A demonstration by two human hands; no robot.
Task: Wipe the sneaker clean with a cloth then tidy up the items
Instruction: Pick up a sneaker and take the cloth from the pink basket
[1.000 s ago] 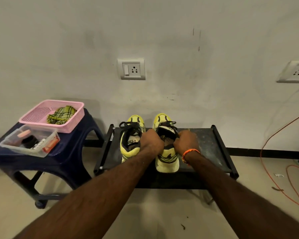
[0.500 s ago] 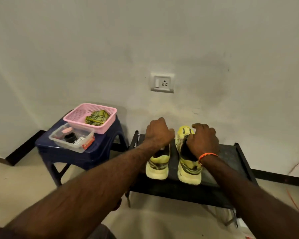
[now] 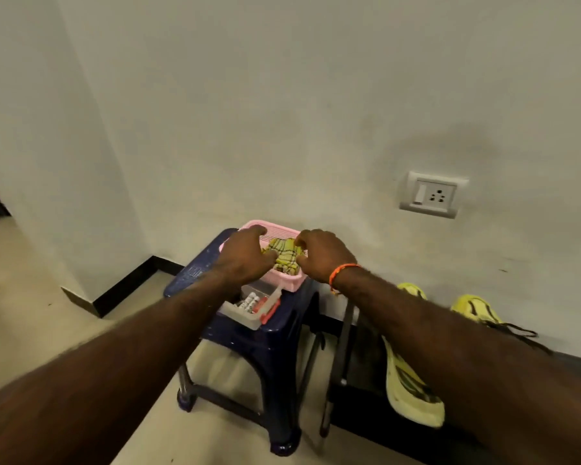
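Note:
A yellow-green checked cloth (image 3: pixel 286 256) lies in a pink basket (image 3: pixel 291 284) on a dark blue stool (image 3: pixel 269 340). Both of my hands are over the basket. My left hand (image 3: pixel 245 258) has its fingers spread across the basket's left rim, and its thumb touches the cloth. My right hand (image 3: pixel 322 256) curls its fingers at the cloth's right edge; blur hides whether it grips. Two yellow sneakers (image 3: pixel 413 391) (image 3: pixel 477 310) sit on a black rack (image 3: pixel 341 350) to the right, partly hidden by my right forearm.
A clear plastic box (image 3: pixel 249 312) with small items stands on the stool in front of the basket. A wall socket (image 3: pixel 431 196) is on the wall above the rack. A wall corner with black skirting stands to the left of the stool.
Both hands left the sneakers and moved left to the pink basket. My view swung left, so the rack and sneakers now sit at the right edge.

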